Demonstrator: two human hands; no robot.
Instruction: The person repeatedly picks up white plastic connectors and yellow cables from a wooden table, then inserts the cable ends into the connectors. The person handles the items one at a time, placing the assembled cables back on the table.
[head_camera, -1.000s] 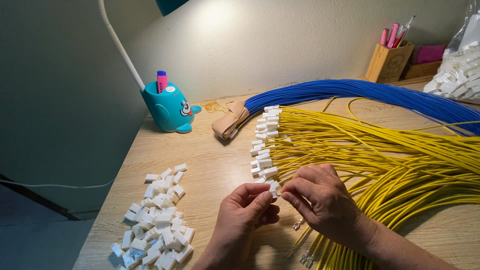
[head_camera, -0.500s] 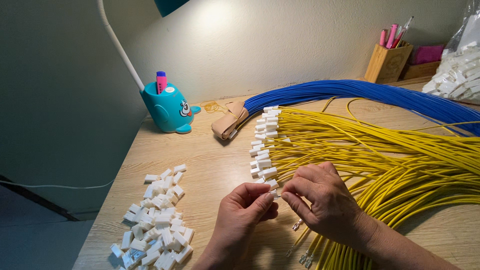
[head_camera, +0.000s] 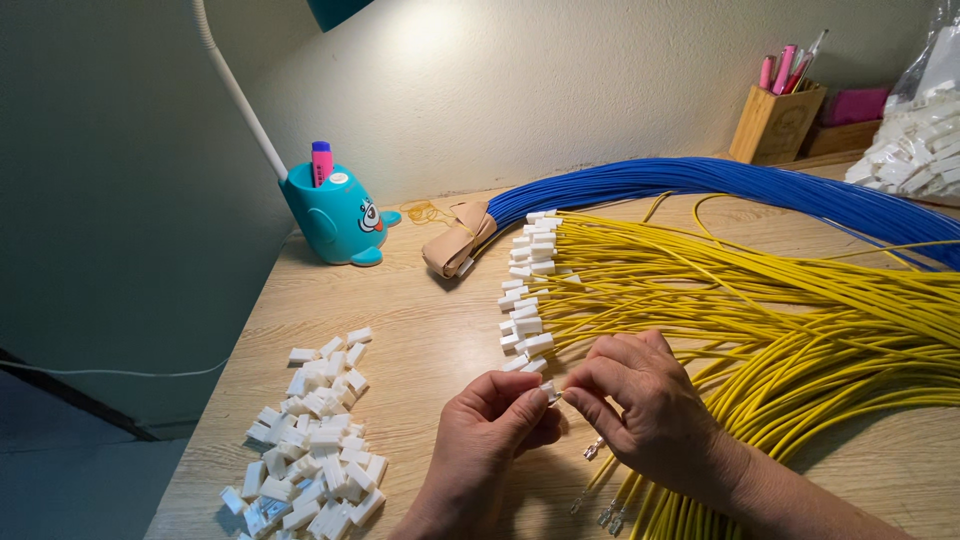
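My left hand (head_camera: 492, 432) pinches a small white plastic connector (head_camera: 548, 390) between thumb and fingers. My right hand (head_camera: 640, 400) pinches the end of a yellow wire right against that connector; the wire end itself is hidden by my fingers. A big bundle of yellow wires (head_camera: 800, 310) fans across the desk to the right, many tipped with white connectors (head_camera: 527, 290) in a column just above my hands. A few bare metal terminals (head_camera: 600, 510) poke out below my right hand. A pile of loose white connectors (head_camera: 315, 440) lies to the left.
A blue wire bundle (head_camera: 720, 185) bound with tan tape (head_camera: 457, 240) runs along the back. A teal whale-shaped lamp base (head_camera: 335, 215) holds a pink marker. A wooden pen holder (head_camera: 775, 120) and a bag of white connectors (head_camera: 915, 140) stand at the back right. The desk edge (head_camera: 225, 400) is left.
My hands stay together at the same spot; the fingers have shifted only slightly around the connector and wire end.
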